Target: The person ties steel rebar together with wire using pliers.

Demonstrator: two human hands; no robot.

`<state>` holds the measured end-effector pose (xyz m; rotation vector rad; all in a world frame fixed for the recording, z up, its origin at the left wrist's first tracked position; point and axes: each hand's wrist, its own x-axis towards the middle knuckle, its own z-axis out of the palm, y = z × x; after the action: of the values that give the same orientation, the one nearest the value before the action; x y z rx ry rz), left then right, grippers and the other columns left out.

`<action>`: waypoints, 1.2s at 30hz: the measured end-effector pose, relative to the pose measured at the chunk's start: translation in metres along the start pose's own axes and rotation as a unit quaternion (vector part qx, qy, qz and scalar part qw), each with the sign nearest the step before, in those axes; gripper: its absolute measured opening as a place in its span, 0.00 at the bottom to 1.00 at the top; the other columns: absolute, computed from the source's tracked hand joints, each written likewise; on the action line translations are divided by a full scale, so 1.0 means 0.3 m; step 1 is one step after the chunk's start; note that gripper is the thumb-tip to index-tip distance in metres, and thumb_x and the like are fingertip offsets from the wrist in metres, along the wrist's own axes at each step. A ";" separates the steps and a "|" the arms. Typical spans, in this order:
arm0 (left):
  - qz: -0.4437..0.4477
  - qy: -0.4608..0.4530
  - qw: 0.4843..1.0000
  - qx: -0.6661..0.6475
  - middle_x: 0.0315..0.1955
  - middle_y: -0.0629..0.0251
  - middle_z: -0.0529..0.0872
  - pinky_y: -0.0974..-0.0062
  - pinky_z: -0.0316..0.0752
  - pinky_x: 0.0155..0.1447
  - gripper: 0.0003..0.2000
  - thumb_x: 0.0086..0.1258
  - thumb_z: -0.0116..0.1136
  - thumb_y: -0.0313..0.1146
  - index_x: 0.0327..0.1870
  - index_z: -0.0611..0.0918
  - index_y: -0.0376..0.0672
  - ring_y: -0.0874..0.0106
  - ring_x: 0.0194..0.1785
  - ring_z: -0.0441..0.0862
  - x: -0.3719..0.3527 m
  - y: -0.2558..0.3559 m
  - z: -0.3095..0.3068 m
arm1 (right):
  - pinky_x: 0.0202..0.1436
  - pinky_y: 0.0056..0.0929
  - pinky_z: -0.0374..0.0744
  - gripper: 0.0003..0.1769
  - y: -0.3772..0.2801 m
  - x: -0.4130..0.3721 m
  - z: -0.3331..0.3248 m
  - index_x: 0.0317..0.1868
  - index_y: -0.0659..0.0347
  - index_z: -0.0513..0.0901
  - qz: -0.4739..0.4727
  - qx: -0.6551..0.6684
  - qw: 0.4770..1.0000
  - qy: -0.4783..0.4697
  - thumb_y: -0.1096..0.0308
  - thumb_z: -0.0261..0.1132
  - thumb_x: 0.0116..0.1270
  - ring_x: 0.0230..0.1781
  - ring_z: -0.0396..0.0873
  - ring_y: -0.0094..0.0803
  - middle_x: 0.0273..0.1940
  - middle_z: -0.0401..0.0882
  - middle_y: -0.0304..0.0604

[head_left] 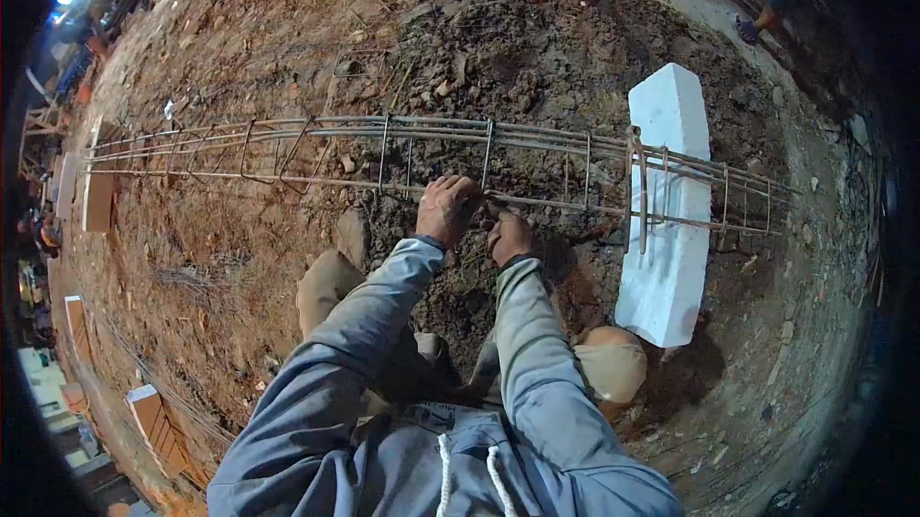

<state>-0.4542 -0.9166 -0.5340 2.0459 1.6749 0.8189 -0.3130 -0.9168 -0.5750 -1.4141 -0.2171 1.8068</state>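
Note:
A long rebar cage (431, 131) of thin rods and square stirrups lies across the view in front of me. My left hand (448, 210) is closed around its near lower rod, beside a stirrup (489, 155). Just right of it, my right hand (509, 234) has its fingers curled together below the same rod, close to the stirrup's lower corner. What those right fingers hold, if anything, is too small to make out. Under the cage's right part sits a white block (661, 277). Rusty bent metal pieces (633, 182) hang on the cage there.
The cage's left end rests by a light brown block (98, 203). Loose wires (158, 364) and another block (153, 421) lie at lower left. Rough soil with clods (537, 47) surrounds the cage. Another person's leg (770, 19) shows at upper right.

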 end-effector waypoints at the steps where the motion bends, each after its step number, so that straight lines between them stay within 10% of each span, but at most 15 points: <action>1: -0.015 0.018 0.999 -0.031 0.32 0.60 0.79 0.63 0.67 0.47 0.06 0.57 0.58 0.33 0.32 0.76 0.45 0.59 0.41 0.75 -0.002 -0.001 0.007 | 0.20 0.26 0.67 0.09 -0.027 -0.041 0.017 0.42 0.59 0.75 -0.011 -0.039 0.999 -0.003 0.69 0.52 0.62 0.16 0.65 0.27 0.17 0.66 0.34; 4: -0.021 0.083 0.996 -0.027 0.33 0.60 0.79 0.63 0.67 0.47 0.07 0.57 0.59 0.35 0.33 0.76 0.45 0.58 0.42 0.75 -0.012 0.022 0.012 | 0.22 0.29 0.69 0.07 0.064 0.134 -0.077 0.40 0.59 0.76 0.016 0.030 0.999 0.001 0.68 0.54 0.65 0.20 0.71 0.27 0.23 0.72 0.36; 6: -0.006 0.127 0.992 0.012 0.33 0.59 0.79 0.63 0.67 0.47 0.07 0.57 0.59 0.35 0.33 0.76 0.46 0.58 0.42 0.75 -0.011 0.029 0.002 | 0.26 0.29 0.71 0.07 0.021 0.079 -0.075 0.39 0.59 0.77 0.018 -0.063 0.984 0.167 0.70 0.52 0.66 0.27 0.75 0.28 0.31 0.77 0.38; 10: -0.026 0.075 0.995 -0.055 0.32 0.58 0.79 0.63 0.67 0.45 0.09 0.55 0.61 0.34 0.36 0.77 0.47 0.57 0.41 0.74 -0.009 -0.006 0.022 | 0.35 0.28 0.75 0.08 0.065 0.182 -0.095 0.41 0.61 0.78 -0.114 0.031 0.986 -0.114 0.75 0.54 0.62 0.37 0.76 0.31 0.39 0.78 0.41; 14: -0.019 0.112 0.992 -0.061 0.32 0.59 0.78 0.63 0.66 0.44 0.16 0.54 0.62 0.34 0.46 0.78 0.50 0.57 0.39 0.74 -0.010 0.055 -0.034 | 0.43 0.29 0.74 0.13 0.060 0.236 -0.094 0.42 0.61 0.79 -0.068 -0.065 0.993 -0.071 0.78 0.54 0.56 0.39 0.76 0.32 0.39 0.78 0.41; 16: -0.012 0.097 0.994 -0.055 0.31 0.60 0.78 0.64 0.66 0.43 0.18 0.54 0.62 0.35 0.49 0.78 0.53 0.58 0.38 0.74 0.000 0.028 -0.013 | 0.48 0.29 0.70 0.14 0.033 0.201 -0.088 0.44 0.62 0.78 -0.108 -0.076 0.971 -0.202 0.75 0.56 0.56 0.41 0.74 0.35 0.41 0.77 0.42; 20: -0.036 0.068 0.996 -0.047 0.33 0.59 0.78 0.63 0.66 0.45 0.14 0.55 0.59 0.35 0.44 0.81 0.52 0.58 0.41 0.73 -0.011 0.012 0.013 | 0.52 0.35 0.67 0.19 0.047 0.075 -0.016 0.49 0.67 0.74 -0.089 -0.188 0.977 0.037 0.70 0.60 0.56 0.49 0.71 0.39 0.50 0.74 0.49; 22: -0.043 0.079 0.996 -0.018 0.35 0.58 0.78 0.62 0.66 0.49 0.14 0.55 0.59 0.35 0.44 0.81 0.52 0.57 0.44 0.73 -0.010 0.006 0.021 | 0.53 0.32 0.70 0.14 0.229 0.198 -0.054 0.43 0.69 0.79 -0.299 -0.319 0.891 0.123 0.73 0.59 0.57 0.45 0.76 0.40 0.42 0.79 0.54; 35: -0.101 0.019 0.984 -0.148 0.34 0.61 0.83 0.65 0.69 0.47 0.17 0.53 0.62 0.35 0.45 0.79 0.45 0.61 0.41 0.78 0.019 0.011 -0.002 | 0.47 0.37 0.74 0.10 0.038 -0.112 0.107 0.37 0.75 0.79 -0.290 -0.334 0.891 0.100 0.79 0.54 0.57 0.38 0.77 0.48 0.37 0.79 0.58; 36: -0.087 0.025 0.984 -0.153 0.34 0.60 0.83 0.65 0.71 0.45 0.15 0.54 0.62 0.35 0.43 0.80 0.44 0.60 0.39 0.78 0.018 0.015 -0.006 | 0.45 0.38 0.74 0.11 0.069 -0.070 0.083 0.36 0.73 0.80 -0.381 -0.423 0.813 0.121 0.81 0.53 0.54 0.37 0.77 0.51 0.34 0.78 0.58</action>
<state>-0.4512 -0.9124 -0.5286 1.6612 1.6132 1.0036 -0.3439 -0.9365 -0.5626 -1.7430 -1.3744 0.8260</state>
